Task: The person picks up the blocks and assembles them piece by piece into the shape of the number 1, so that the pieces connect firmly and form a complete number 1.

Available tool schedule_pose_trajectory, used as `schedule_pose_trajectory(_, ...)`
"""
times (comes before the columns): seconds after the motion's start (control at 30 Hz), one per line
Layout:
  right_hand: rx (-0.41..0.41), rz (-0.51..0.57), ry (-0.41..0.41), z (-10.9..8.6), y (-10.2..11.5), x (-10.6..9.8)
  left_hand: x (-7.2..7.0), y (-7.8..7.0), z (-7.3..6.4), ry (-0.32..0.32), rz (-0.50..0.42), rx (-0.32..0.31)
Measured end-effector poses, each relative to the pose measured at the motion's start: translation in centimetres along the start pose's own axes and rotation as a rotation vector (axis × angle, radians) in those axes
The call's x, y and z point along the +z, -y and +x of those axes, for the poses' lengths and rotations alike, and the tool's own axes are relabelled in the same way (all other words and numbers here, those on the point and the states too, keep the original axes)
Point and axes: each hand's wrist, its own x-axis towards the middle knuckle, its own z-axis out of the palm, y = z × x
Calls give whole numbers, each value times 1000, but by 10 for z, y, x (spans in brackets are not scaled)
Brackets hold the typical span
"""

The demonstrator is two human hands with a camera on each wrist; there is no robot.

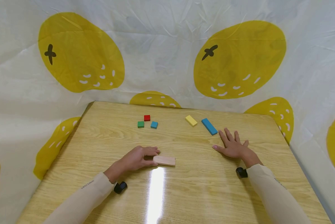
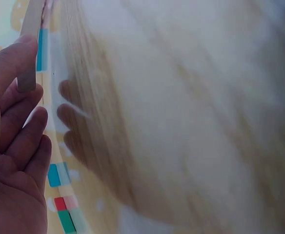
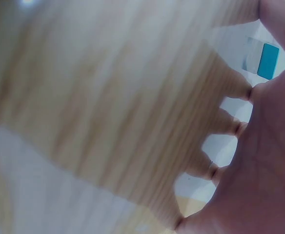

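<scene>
L hand (image 1: 136, 159) pinching, R hand (image 1: 234, 149) palm-down, w/ fingers (image 1: 228, 135) splayed

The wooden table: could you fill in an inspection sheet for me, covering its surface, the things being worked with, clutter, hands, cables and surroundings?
Surface: wood-grain table, with a bright reflection toward its near edge.
Job's things: pale wooden block, one end in the left hand.
Clutter: red block, green block and small blue block grouped at far left; yellow block and long blue block farther right.
Hands: the left pinches the pale block; the right hand rests on the table, fingers spread, beside the long blue block.
Cables: nothing seen.
Surroundings: white sheet with yellow shapes.
</scene>
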Motion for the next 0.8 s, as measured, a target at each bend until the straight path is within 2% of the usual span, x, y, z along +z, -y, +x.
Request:
schedule_pose_trajectory(0.23, 8, -5, -2, 0, 0, 1, 1, -1, 4, 10, 22, 16)
schedule_pose_trajectory(0.43, -27, 63, -26, 3, -9, 6, 1, -3, 11, 16, 40, 43)
schedule_pose_trajectory(0.53, -35, 90, -22, 3, -10, 5, 1, -3, 13, 21, 36, 37)
schedule_pose_trajectory(0.8, -15, 61, -20, 13, -22, 12, 2, -4, 15, 35, 47, 14)
